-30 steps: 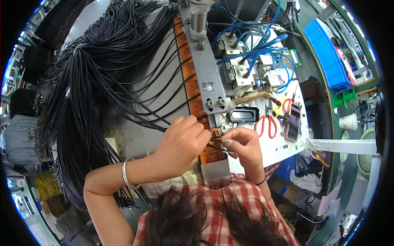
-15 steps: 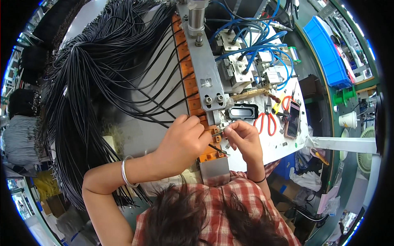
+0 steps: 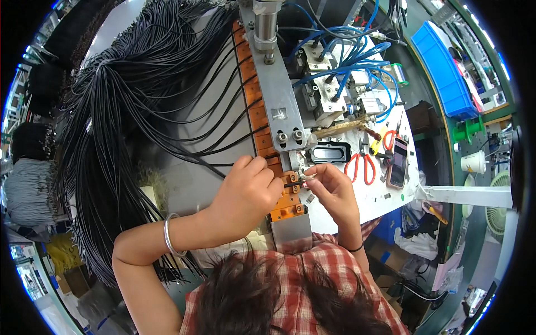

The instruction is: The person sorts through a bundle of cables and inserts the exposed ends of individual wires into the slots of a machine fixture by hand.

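My left hand (image 3: 245,192) is closed on a black cable (image 3: 290,185) at the near end of an orange slotted fixture (image 3: 287,213). From its fingers the cable lies across an orange block toward my right hand (image 3: 334,195). That hand pinches the pale, stripped end of the cable between thumb and finger, just right of the block. Further along the fixture, several black cables lie in its slots, running back to a large bundle (image 3: 106,111) at the left. The slot under my left fingers is hidden.
A steel bar (image 3: 274,92) with a cylinder stands over the fixture. Blue air tubes (image 3: 357,64) loop behind it. To the right lie a black tray (image 3: 330,152), red-handled scissors (image 3: 364,169) and a phone (image 3: 397,162). A blue bin (image 3: 444,70) sits at the far right.
The loose cable end that hung below my left hand now lies across the orange block, its tip in my right fingers. My left hand has barely shifted.
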Available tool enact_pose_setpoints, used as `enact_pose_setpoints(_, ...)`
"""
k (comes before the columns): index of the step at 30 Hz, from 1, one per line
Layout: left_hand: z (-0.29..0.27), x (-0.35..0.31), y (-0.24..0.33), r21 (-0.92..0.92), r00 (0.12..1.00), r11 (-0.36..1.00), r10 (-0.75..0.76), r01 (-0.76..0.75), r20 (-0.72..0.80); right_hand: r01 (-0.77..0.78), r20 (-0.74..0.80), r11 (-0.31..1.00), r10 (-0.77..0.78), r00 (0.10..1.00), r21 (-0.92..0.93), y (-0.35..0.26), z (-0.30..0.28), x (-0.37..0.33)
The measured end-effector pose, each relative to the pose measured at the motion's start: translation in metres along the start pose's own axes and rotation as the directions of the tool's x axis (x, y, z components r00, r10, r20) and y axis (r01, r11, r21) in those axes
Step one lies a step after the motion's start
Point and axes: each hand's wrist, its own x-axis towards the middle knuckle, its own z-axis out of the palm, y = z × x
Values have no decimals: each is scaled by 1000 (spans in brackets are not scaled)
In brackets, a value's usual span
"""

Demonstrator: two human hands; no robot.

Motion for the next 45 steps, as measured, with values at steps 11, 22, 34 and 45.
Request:
enact_pose_setpoints(11, -5, -3, 5, -28, 993, 999, -34, 38, 113, -103, 89, 963, 83, 993, 249, 8, 3, -2)
enact_pose_setpoints(22, -4, -4, 5, -18, 995, 1000, 21, -19, 100, -203, 213, 974, 178, 961, 99, 8, -9, 8)
enact_pose_setpoints(34, -3, -3, 5, -127, 1000, 992, -16, 19, 23, -16, 12, 980, 14, 1000, 197, -8, -3, -8)
enact_pose_setpoints(45, -7, -1, 4, -94, 998, 994, -52, 53, 20, -176, 275, 911, 73, 959, 374, -14, -4, -3)
